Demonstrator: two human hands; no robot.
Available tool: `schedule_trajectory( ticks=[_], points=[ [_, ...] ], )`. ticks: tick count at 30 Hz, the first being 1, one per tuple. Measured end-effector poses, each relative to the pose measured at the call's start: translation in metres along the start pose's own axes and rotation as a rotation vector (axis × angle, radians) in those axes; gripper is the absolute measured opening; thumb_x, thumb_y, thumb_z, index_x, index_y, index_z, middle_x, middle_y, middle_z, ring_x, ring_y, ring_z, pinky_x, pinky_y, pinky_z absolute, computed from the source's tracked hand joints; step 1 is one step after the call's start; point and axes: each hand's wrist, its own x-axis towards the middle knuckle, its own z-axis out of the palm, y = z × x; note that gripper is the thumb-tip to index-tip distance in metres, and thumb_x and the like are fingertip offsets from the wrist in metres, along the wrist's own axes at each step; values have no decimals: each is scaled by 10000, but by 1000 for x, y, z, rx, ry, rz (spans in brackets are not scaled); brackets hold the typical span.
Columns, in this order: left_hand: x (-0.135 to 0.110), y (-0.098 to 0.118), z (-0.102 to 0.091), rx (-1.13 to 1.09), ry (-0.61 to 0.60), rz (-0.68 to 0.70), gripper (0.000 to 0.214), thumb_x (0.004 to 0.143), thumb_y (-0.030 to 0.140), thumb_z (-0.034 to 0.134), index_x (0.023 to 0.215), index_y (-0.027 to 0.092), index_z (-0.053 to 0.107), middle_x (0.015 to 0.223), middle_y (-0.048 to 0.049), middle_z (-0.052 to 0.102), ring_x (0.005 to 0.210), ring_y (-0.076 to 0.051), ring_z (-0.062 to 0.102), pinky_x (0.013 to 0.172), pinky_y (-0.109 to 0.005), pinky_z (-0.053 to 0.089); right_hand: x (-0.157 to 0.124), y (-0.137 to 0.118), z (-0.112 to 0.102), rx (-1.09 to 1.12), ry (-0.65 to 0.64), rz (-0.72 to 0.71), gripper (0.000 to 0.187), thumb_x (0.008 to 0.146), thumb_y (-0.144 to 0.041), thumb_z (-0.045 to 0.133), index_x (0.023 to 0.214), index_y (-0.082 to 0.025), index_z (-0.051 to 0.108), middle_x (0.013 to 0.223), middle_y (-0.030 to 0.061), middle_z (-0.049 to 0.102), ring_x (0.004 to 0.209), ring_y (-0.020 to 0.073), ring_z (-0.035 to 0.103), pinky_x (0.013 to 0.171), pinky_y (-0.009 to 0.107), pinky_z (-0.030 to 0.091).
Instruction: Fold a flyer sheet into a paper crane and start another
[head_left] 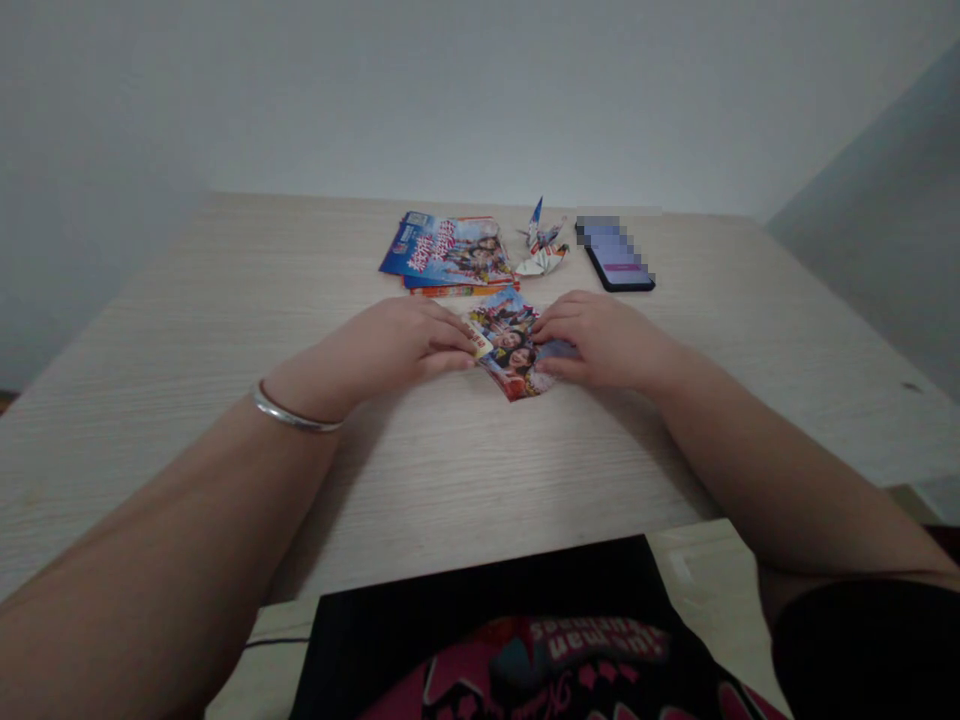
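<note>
A folded sheet of colourful printed paper (513, 345) lies on the table between my hands, turned like a diamond with one corner toward me. My left hand (401, 342) has its fingers closed together on the paper's left side. At the right side, my right hand (606, 340) grips the edge with fingers and thumb, and they cover part of it. A silver bangle (296, 412) circles my left wrist. Just beyond the sheet stand folded paper shapes that look like cranes (543, 260).
Behind my left hand is a stack of printed leaflets (442, 250), blue and red on top. A dark phone (619, 265) with a lit screen lies at the back right. The pale wooden table (465, 470) meets a wall (480, 100) at its far edge.
</note>
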Motion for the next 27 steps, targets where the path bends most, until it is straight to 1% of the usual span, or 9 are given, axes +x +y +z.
schedule_trajectory(
  ticks=[4, 6, 9, 13, 16, 18, 20, 22, 27],
  points=[
    [-1, 5, -3, 18, 19, -186, 464, 1040, 418, 404, 1004, 181, 801, 1000, -89, 805, 941, -230, 726, 872, -323, 505, -1, 8, 3, 108, 1, -93, 512, 980, -596, 594, 1197, -166, 768, 1253, 130, 772, 1141, 290, 678, 1022, 440, 476],
    [-1, 7, -3, 16, 29, -285, 460, 1008, 393, 402, 973, 156, 794, 956, -114, 789, 881, -232, 714, 799, -316, 500, -1, 10, 3, 92, 1, -114, 552, 940, -647, 627, 1152, -160, 776, 1232, 143, 771, 1115, 299, 675, 982, 434, 476],
    [0, 7, -1, -61, 86, -366, 453, 991, 396, 404, 999, 163, 792, 950, -99, 790, 822, -211, 698, 755, -302, 488, 0, 8, 2, 47, -31, -89, 429, 964, -553, 610, 1011, -162, 779, 1096, 140, 777, 995, 282, 670, 887, 402, 461],
    [0, 2, 3, -148, 174, -505, 415, 990, 401, 444, 1162, 204, 766, 938, -53, 789, 748, -186, 666, 699, -292, 468, 3, 0, 6, 70, -21, 137, 322, 996, -398, 531, 904, -177, 746, 901, 101, 741, 839, 229, 626, 739, 348, 407],
    [2, 0, 10, -122, 218, -631, 359, 973, 387, 507, 1137, 171, 741, 955, -83, 773, 787, -210, 672, 710, -315, 479, 8, -4, 15, 233, 65, 369, 247, 949, -388, 619, 1051, -195, 735, 858, 50, 728, 746, 183, 601, 655, 309, 382],
    [3, 0, 15, -135, 268, -650, 375, 961, 375, 551, 1226, 151, 691, 1045, -108, 764, 872, -226, 689, 764, -327, 506, 11, -6, 22, 357, 114, 454, 411, 913, -359, 688, 1298, -218, 657, 839, 7, 717, 701, 162, 601, 643, 291, 401],
    [3, 1, 18, -89, 278, -616, 468, 957, 379, 587, 1353, 133, 628, 1162, -139, 737, 991, -257, 687, 857, -358, 523, 14, -8, 26, 383, 122, 507, 538, 890, -356, 731, 1395, -229, 595, 814, -15, 700, 676, 158, 596, 630, 290, 402],
    [3, 2, 20, 25, 235, -578, 546, 957, 414, 621, 1422, 128, 604, 1231, -167, 698, 1085, -298, 662, 938, -401, 514, 16, -10, 26, 360, 98, 531, 546, 870, -365, 764, 1378, -235, 612, 804, -19, 690, 672, 161, 589, 622, 296, 392],
    [-3, -4, 18, 240, 101, -522, 579, 970, 564, 622, 1423, 207, 664, 1281, -186, 643, 1216, -369, 583, 1039, -474, 467, 12, -5, 17, 397, -12, 557, 554, 807, -333, 826, 1330, -243, 666, 825, -13, 695, 684, 163, 587, 647, 308, 409]
  ],
)
